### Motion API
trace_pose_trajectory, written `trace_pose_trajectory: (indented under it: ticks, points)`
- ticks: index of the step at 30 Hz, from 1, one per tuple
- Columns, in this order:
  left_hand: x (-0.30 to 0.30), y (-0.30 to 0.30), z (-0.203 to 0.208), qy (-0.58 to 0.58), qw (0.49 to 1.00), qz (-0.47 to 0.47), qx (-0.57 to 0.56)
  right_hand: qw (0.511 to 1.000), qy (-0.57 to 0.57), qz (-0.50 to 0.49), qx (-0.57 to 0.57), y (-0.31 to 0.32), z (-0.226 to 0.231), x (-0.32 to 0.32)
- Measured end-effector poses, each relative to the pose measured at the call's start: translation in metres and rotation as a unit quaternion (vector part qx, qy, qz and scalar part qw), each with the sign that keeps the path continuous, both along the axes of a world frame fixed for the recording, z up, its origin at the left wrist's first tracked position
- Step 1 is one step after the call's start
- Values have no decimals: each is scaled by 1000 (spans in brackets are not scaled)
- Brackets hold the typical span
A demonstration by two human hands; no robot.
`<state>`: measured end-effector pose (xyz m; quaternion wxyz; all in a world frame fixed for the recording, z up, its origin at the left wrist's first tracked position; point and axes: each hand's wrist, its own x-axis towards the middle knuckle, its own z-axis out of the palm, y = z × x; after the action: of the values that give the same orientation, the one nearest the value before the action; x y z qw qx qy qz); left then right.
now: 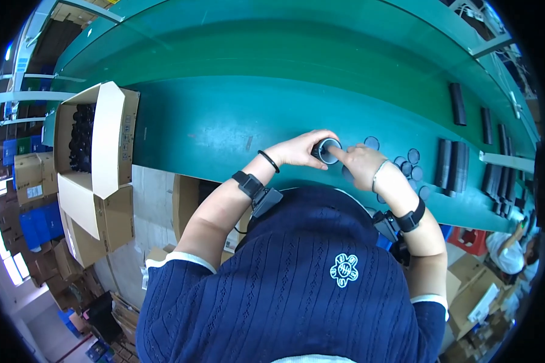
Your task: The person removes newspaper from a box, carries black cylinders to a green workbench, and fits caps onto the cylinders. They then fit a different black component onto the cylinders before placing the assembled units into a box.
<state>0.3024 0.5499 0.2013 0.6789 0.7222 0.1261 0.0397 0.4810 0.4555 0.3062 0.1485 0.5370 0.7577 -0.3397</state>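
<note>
My left hand (303, 149) is closed around a short, black, open-mouthed cylinder (321, 152), its mouth turned to the right and toward me. The index finger of my right hand (362, 164) reaches into that mouth. The other fingers of the right hand are partly hidden under it, and no held thing shows in them. Beside and beyond the right hand lie several round dark discs with grey faces, among them one disc (371, 143) at the far side and another disc (413, 156) to the right. Part of one more disc shows under the hand.
On the left stands an open cardboard box (109, 142) filled with black pieces (82, 138). Long black stacks (459, 166) lie on the green table (224, 115) at the right, with more beyond. A metal rail (508, 161) crosses there. Another person (507, 251) sits at the far right, near a red crate (468, 241).
</note>
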Motion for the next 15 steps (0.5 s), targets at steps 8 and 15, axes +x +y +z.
trace_pose_trajectory:
  ticks: [8, 15]
  points:
    - [5, 2, 1, -10, 1000, -15, 23, 998, -29, 17, -44, 9, 2, 3]
    - [8, -7, -3, 1, 997, 73, -29, 908, 271, -239, 211, -12, -5, 19]
